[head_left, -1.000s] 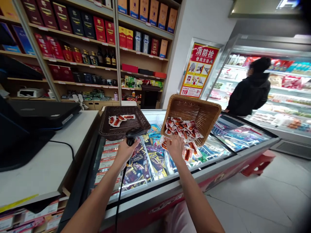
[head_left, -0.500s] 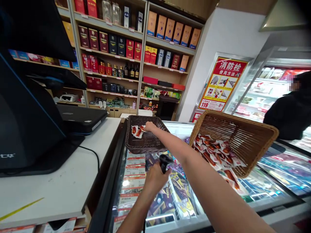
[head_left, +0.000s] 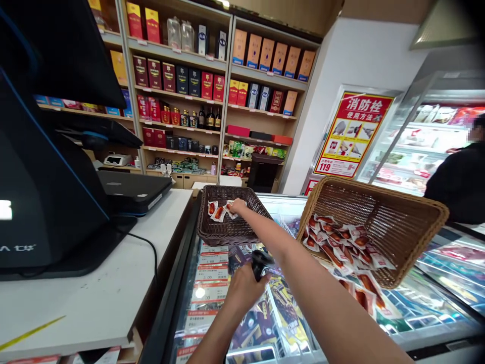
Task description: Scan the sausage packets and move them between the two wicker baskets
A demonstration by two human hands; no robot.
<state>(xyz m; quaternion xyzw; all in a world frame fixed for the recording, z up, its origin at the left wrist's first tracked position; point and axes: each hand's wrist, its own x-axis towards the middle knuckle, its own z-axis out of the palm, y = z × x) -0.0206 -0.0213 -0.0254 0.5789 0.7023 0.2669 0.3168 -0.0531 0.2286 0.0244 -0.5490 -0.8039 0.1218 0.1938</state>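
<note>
My left hand [head_left: 246,285] grips a black handheld barcode scanner [head_left: 260,260] by its handle, over the glass top of the freezer. My right hand [head_left: 238,206] reaches across into a dark brown wicker basket [head_left: 212,235], its fingers closed on a small wrapped sausage [head_left: 229,208] at the basket's bottom. Two more wrapped sausages [head_left: 219,213] lie just left of it. To the right of my right arm, a tilted light brown wicker basket [head_left: 394,217] holds a heap of wrapped sausages [head_left: 337,235]. A few larger packets [head_left: 373,293] lie in front of it.
Below the baskets is a glass-topped freezer [head_left: 212,293] with price labels and packets. At left, a white counter [head_left: 94,303] carries a black checkout terminal [head_left: 49,202] and a cable. Shelves of boxes [head_left: 182,78] stand behind. A person in black [head_left: 458,182] is at far right.
The view has shifted slightly, so the baskets and shelves sit lower and further right. In the dark basket, a wrapped sausage beside my right hand now shows more clearly. The scanner stays in my left hand.
</note>
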